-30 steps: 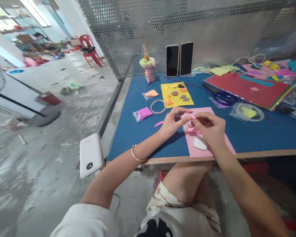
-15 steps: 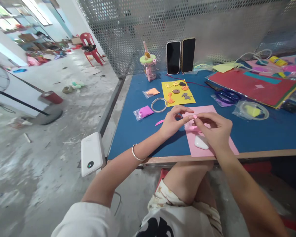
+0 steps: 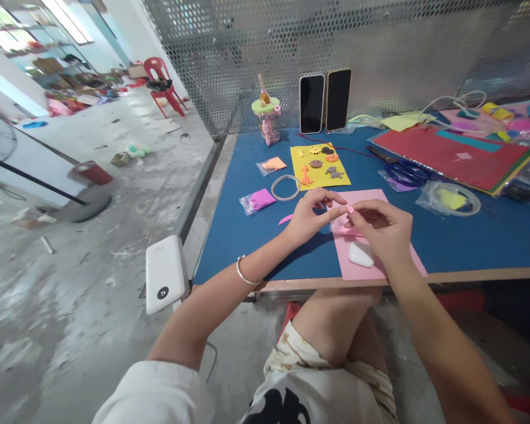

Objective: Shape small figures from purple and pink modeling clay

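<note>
A small piece of pink modelling clay [image 3: 350,209] is pinched between the fingertips of both hands. My left hand [image 3: 311,217] comes in from the left, thumb and forefinger closed at the clay, other fingers curled loosely. From the right, my right hand [image 3: 386,227] grips the same piece with thumb and fingers. Beneath them lies a pink sheet [image 3: 347,268] with a pink clay packet [image 3: 342,228], partly hidden by the hands. A rounded white case [image 3: 361,254] sits on the sheet near my right wrist. A pink clay tool [image 3: 285,219] lies beside my left hand.
Behind my hands is a yellow card [image 3: 322,180] bearing several clay animals. Purple [image 3: 260,199] and orange [image 3: 274,164] clay packets and a ring [image 3: 285,187] lie left. Two phones [image 3: 312,103] lean against the perforated panel. Scissors [image 3: 406,172] and red sheets [image 3: 450,154] lie right.
Both hands stay over the pink sheet with the clay between their fingertips. Only slight finger movement shows, and the view has shifted a little.
</note>
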{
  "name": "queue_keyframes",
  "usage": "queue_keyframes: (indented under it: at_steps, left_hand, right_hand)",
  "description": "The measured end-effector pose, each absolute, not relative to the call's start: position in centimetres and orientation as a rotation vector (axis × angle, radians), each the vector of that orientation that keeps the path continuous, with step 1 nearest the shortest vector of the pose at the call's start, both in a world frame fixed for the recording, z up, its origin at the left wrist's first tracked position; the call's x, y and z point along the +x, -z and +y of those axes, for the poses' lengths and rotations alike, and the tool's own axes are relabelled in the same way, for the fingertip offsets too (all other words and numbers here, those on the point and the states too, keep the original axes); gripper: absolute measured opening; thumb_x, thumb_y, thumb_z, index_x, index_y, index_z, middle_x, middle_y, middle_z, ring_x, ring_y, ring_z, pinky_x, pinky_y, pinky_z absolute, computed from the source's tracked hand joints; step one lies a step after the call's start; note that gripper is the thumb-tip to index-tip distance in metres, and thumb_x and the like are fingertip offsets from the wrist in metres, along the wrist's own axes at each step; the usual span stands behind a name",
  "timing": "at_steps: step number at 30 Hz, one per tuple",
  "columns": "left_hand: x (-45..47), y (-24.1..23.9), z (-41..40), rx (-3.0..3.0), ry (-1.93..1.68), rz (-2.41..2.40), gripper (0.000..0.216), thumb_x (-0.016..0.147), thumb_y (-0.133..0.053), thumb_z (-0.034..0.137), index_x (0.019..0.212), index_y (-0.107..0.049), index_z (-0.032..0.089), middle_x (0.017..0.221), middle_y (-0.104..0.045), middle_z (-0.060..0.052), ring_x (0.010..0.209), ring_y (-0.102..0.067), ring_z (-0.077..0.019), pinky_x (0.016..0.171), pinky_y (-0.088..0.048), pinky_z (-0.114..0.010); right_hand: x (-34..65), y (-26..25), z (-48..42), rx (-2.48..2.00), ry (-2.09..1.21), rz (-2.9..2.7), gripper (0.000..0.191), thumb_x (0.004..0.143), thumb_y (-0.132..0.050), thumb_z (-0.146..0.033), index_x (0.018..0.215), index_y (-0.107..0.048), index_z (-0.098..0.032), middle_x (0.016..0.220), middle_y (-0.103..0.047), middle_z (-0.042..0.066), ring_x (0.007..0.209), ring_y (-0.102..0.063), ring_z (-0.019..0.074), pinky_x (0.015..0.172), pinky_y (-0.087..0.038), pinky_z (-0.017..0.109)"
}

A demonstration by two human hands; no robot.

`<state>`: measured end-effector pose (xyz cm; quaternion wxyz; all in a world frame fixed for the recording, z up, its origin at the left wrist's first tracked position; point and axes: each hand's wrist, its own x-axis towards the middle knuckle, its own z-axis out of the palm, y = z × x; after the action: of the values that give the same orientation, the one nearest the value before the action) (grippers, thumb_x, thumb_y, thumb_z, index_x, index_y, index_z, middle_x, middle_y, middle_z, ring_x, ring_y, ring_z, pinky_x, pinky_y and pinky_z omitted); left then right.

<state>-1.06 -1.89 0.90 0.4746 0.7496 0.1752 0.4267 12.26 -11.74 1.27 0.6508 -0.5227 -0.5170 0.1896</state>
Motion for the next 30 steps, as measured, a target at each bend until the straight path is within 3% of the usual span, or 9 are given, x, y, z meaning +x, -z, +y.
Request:
queue_keyframes:
  at_steps: [30]
  left_hand:
    - [-1.06, -0.56, -1.77, 1.788, -0.999, 0.358, 0.030, 0.077, -0.070, 0.043, 0.091, -0.068, 0.017, 0.089, -0.066, -0.004, 0.073, -0.053, -0.0098, 0.069, -0.041, -0.025]
  right_hand:
    - [12.28, -0.88, -11.63, -1.142, -0.473, -1.127, 0.008, 0.075, -0.072, -0.026, 0.079, -0.069, -0.020, 0.071, -0.069, 0.000, 0.054, -0.067, 0.0141, 0.050, -0.057, 0.025]
